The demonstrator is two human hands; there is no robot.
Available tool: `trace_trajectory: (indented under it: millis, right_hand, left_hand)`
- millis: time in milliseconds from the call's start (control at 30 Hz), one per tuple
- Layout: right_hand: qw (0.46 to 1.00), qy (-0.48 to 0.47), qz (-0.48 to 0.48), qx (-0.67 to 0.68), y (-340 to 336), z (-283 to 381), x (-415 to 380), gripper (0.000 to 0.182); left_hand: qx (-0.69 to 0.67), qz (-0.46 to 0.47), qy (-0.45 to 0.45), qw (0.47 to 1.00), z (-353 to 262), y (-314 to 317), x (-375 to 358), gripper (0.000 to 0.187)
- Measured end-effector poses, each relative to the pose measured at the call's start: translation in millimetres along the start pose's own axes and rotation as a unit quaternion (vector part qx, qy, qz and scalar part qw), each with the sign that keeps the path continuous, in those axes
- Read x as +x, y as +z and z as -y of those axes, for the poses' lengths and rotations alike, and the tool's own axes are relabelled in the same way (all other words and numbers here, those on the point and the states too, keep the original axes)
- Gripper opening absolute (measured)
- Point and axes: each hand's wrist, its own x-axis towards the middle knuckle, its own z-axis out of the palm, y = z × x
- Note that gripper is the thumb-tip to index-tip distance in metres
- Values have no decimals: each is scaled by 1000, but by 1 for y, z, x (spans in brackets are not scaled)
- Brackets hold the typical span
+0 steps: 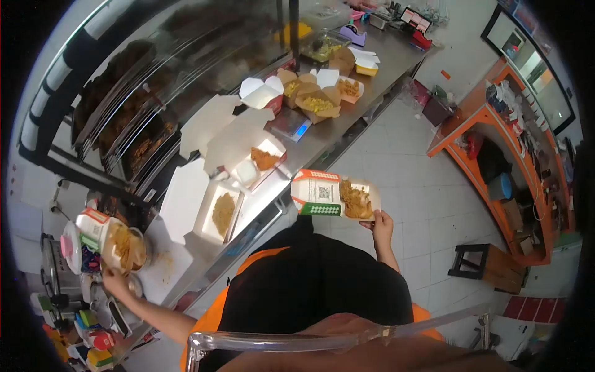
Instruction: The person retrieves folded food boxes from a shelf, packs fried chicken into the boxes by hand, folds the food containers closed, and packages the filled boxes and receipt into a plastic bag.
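My right hand (382,230) is closed on the corner of a printed food box (316,192), which is held out over the floor. Fried chicken (357,199) lies in its open end. Far to the left, my left hand (118,283) grips the near edge of a similar printed food box (93,224) with fried food (127,247) in it. Between them on the counter, one open white box (207,204) holds a flat breaded piece (224,213). Another open box (235,149) holds fried chicken (264,159) and a small white cup (246,170).
Several open food boxes (317,102) and a scale (290,126) stand along the steel counter (396,65). A glass display case (161,80) rises behind. An orange shelf unit (514,167) and a wooden stool (493,270) stand on the right. Bottles (99,339) crowd the lower left.
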Motion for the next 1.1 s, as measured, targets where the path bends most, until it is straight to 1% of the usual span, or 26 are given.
trace_trajectory:
  millis: [33,67,133,167,267,300,333,400,433,467,533,567,600,667,700,733,800,833,933,967,1000,1067,1100]
  right_hand:
    - [1000,-5,4,7,3,6,22,31]
    - [1000,-11,8,14,6,13,43,31]
    - [999,-35,6,23,13,30,86,30]
    - [999,-40,4,35,17,39,106,29]
    - [997,-43,-7,66,14,57,168,27]
    - [996,-40,-12,77,9,61,187,27]
    - [996,-32,-33,81,2,65,204,26]
    - [993,-12,-76,90,-15,73,233,25]
    - [992,3,-89,84,-25,80,244,25]
    - [990,-2,-115,80,-33,85,257,25]
    - [984,-11,-164,72,-51,90,284,25]
    - [978,-19,-189,86,-59,92,302,20]
    - [977,-18,-194,88,-68,95,326,20]
    - [975,-17,-199,94,-84,103,383,19]
    - [976,-26,-188,106,-89,111,417,25]
    - [976,-25,-175,126,-91,119,452,25]
    - [977,-23,-147,151,-98,139,535,25]
    - [978,-26,-144,145,-100,147,576,26]
    - [985,-39,-119,117,-83,174,715,28]
    - [988,-39,-109,98,-74,177,756,28]
    - [991,-40,-101,80,-64,186,793,28]
    - [993,2,-10,120,-39,217,855,33]
    - [990,27,32,136,-32,225,874,35]
  left_hand:
    - [-111,41,-9,993,-13,-5,1,22]
    - [-221,81,-17,972,-28,-5,0,19]
    - [-277,141,16,950,-95,-2,-9,16]
    - [-325,144,15,935,-146,0,-24,14]
    - [-363,259,53,894,-250,37,-40,12]
    - [-377,297,60,876,-279,58,-45,11]
    - [-387,335,69,856,-310,81,-51,11]
    - [-425,404,105,803,-398,108,-67,10]
    - [-424,437,105,786,-439,119,-75,10]
    - [-420,472,104,769,-475,132,-81,10]
    - [-425,510,161,730,-535,171,-94,10]
    - [-433,521,158,718,-570,186,-104,10]
    - [-440,531,156,708,-603,201,-114,11]
    - [-417,547,173,705,-651,248,-133,11]
    - [-412,528,182,720,-673,269,-147,12]
    - [-473,526,158,689,-699,276,-161,13]
    - [-401,523,143,739,-748,284,-182,12]
    - [-418,493,138,750,-767,299,-197,12]
    - [-370,465,101,798,-831,316,-237,13]
    - [-358,434,100,821,-844,330,-254,15]
    - [-376,435,64,815,-866,337,-267,14]
    - [-377,433,41,818,-910,351,-291,13]
    - [-377,439,45,814,-937,353,-297,12]
